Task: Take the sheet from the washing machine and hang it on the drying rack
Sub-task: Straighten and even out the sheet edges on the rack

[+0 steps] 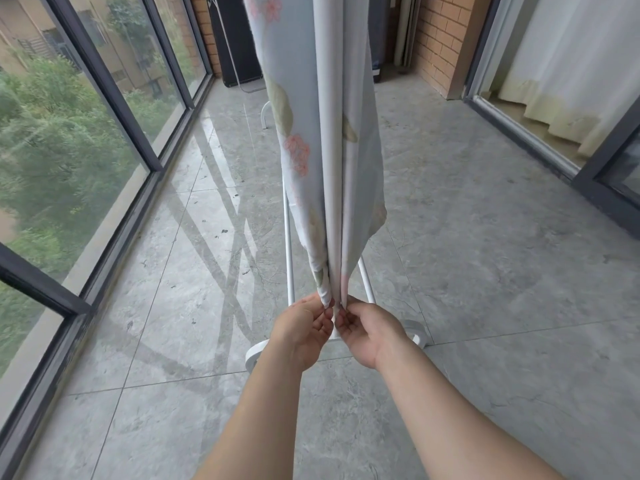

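A pale blue sheet [304,98] with pink flowers and green leaves hangs down from above the frame, folded over the white drying rack [289,244]. Its lower corners come together near the floor. My left hand [304,327] pinches the left bottom corner. My right hand [363,327] pinches the right bottom corner, close beside the left. The rack's top bar is out of view; its white feet [417,332] stand on the tiles just behind my hands.
Grey floor tiles [485,271] spread on both sides of the rack. Tall glass windows in dark frames [114,98] run along the left. A brick wall [440,39] and a sliding door with white curtains [561,64] are on the right. A dark appliance [239,36] stands at the far end.
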The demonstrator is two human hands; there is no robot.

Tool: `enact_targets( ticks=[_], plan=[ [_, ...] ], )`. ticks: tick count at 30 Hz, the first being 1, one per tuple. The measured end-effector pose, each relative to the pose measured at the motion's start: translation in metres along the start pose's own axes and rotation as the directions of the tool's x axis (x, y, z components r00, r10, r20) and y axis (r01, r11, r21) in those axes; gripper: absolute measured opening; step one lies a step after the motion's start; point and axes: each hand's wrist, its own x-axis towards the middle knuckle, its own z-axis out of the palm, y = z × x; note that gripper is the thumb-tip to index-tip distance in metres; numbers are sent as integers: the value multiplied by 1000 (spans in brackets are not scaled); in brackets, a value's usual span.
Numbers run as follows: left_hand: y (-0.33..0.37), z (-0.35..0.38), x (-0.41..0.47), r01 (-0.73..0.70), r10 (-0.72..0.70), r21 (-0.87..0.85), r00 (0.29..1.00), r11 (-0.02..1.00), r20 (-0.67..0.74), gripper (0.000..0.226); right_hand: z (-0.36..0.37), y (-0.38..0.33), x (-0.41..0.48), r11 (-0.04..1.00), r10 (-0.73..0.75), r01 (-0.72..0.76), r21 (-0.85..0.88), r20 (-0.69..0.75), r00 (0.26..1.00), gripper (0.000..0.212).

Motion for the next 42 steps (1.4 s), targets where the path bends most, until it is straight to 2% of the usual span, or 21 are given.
enact_targets(
  ticks=[4, 8, 12, 16, 19, 23, 26, 31, 34, 39, 42],
  plan=[
    [-2, 3, 1, 9, -9, 20, 999, 1000, -38, 6, -2, 0, -5, 1000, 14, -14, -6, 34, 999, 11],
    [-5, 6, 2, 30, -25, 38, 991, 999, -130, 10, -4, 1, -6, 992, -4, 2, -126, -16, 1000, 10],
    [-8, 10, 6, 24, -10, 61, 976, 998, -217, 14, -10, -6, -10, 944, -85, 47, -326, -104, 991, 16],
    [-23, 11, 13, 6, 0, 13, 917, 1000, -399, 14, -26, -32, -14, 885, -231, 146, -442, -145, 962, 13],
    [-57, 20, 9, 148, -103, 40, 837, 988, -538, 13, -41, -60, -31, 872, -310, 232, -431, -119, 943, 11],
    [-93, 60, -36, 362, -246, 78, 761, 929, -601, 15, -63, -106, -91, 925, -334, 296, -237, -137, 933, 16],
    [-80, 110, -76, 398, -226, 133, 731, 908, -644, 13, -65, -148, -146, 954, -280, 256, -155, -163, 946, 19],
    [-35, 208, -130, 352, -155, 169, 726, 920, -670, 10, -45, -220, -223, 964, -195, 169, -206, -111, 975, 17],
    [-2, 266, -143, 311, -131, 142, 713, 940, -689, 10, -30, -263, -250, 975, -133, 103, -198, -145, 980, 16],
    [46, 338, -124, 249, -122, 97, 733, 964, -669, 10, 1, -339, -246, 976, -66, 29, -216, -165, 984, 20],
    [70, 370, -88, 248, -179, 16, 743, 969, -645, 11, 18, -392, -211, 971, -44, 11, -237, -132, 990, 21]
  ],
)
